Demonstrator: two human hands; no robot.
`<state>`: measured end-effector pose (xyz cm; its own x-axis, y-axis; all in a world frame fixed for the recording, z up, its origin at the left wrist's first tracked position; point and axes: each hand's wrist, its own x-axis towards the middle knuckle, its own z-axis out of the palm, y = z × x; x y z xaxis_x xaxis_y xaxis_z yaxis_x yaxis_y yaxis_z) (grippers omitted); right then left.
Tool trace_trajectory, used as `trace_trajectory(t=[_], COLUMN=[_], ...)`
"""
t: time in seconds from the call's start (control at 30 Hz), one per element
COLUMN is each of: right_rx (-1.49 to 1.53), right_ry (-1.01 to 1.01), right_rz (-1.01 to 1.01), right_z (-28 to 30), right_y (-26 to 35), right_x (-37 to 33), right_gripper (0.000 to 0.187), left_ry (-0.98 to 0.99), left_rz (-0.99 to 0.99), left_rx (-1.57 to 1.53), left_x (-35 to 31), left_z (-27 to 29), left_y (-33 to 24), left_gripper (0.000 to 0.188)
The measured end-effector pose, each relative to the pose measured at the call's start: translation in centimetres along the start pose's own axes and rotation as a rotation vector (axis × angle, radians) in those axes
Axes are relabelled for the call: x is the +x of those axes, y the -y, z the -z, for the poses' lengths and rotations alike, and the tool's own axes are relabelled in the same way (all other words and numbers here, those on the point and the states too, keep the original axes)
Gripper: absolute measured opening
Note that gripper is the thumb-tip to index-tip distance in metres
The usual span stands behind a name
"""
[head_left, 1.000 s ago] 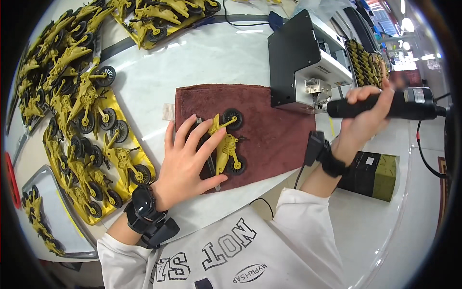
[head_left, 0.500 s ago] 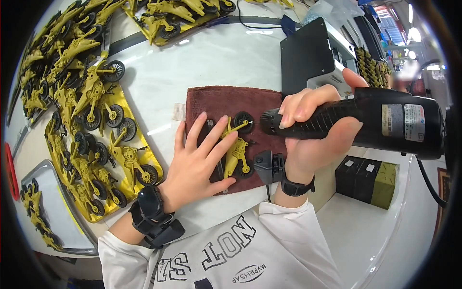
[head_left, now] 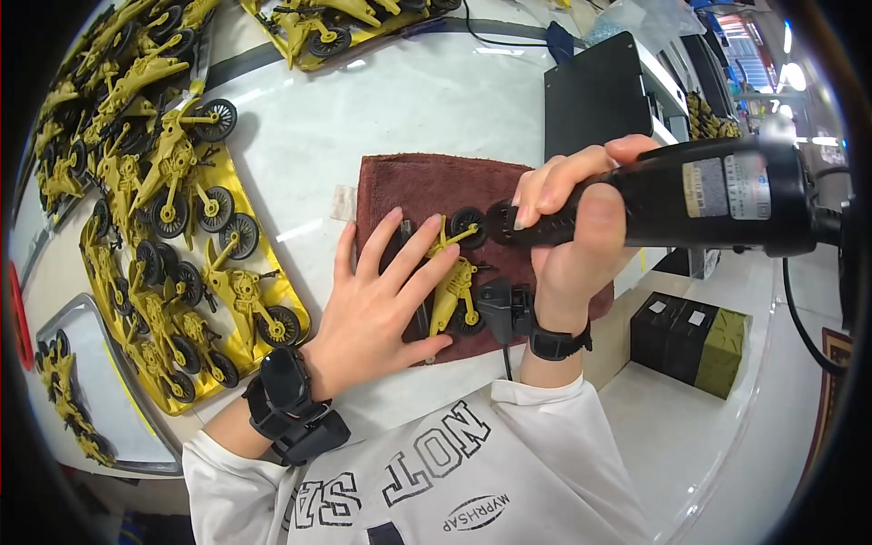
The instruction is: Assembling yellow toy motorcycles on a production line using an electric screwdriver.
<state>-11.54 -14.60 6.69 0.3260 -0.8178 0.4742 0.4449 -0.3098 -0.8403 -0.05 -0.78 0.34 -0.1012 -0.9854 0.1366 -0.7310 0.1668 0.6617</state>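
Note:
A yellow toy motorcycle (head_left: 453, 286) with black wheels lies on its side on a brown cloth (head_left: 472, 173). My left hand (head_left: 368, 309) rests flat with its fingers spread, fingertips and thumb against the motorcycle's left side. Under those fingers, a dark bar (head_left: 421, 318) shows only in part. My right hand (head_left: 577, 232) is wrapped round a black electric screwdriver (head_left: 663, 204), held nearly level. Its ribbed nose is close beside the motorcycle's upper wheel (head_left: 469, 227); whether the bit touches it I cannot tell.
On the left, yellow trays (head_left: 289, 300) hold several more toy motorcycles. A grey-rimmed tray (head_left: 136, 427) stands nearer. A black-panelled machine (head_left: 590, 95) sits at the back right, and a black and olive box (head_left: 686, 341) at the right. The screwdriver's cord (head_left: 799, 318) hangs at far right.
The screwdriver's nose has come closer to the upper wheel, and its rear end has swung toward the far side. My left hand stays on the motorcycle. The whole view has shifted slightly.

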Motion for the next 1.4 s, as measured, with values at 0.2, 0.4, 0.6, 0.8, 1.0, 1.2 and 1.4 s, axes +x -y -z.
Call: trace_trajectory(t=[0.2,0.4,0.6,0.8,1.0,1.2,1.4], right_rx=[-0.005,-0.182,-0.018,-0.139,-0.397,-0.511,-0.198], right_ry=[-0.011,0.123,-0.034,-0.096,-0.488,-0.487,-0.139], right_rz=[-0.024,0.030,-0.012,0.334,0.457,0.235,0.084], right_z=[0.4,1.0,0.6,1.9,7.6,10.3,7.0], right_y=[-0.3,3.7,3.9,7.4,13.0,7.9,8.9], right_x=[-0.5,-1.4,-1.7,-0.3,4.1,5.7,-1.1], right_gripper=[0.047,0.073,0.075,0.074,0.055,0.028,0.052], left_ry=[0.000,-0.061,-0.080,-0.115,-0.125,-0.053,-0.020], left_rz=[0.000,-0.030,-0.069,-0.062,-0.051,-0.032,-0.084], left_rx=[0.038,0.072,0.060,0.047,0.056,0.065,0.090], left_x=[-0.1,-0.1,0.2,0.1,0.0,0.1,0.3], left_z=[-0.2,-0.4,-0.7,-1.0,-0.7,-0.6,-0.6], left_y=[-0.4,-0.4,-0.2,0.0,-0.2,-0.4,-0.2], left_gripper=[0.086,0.081,0.077,0.078,0.077,0.079,0.076])
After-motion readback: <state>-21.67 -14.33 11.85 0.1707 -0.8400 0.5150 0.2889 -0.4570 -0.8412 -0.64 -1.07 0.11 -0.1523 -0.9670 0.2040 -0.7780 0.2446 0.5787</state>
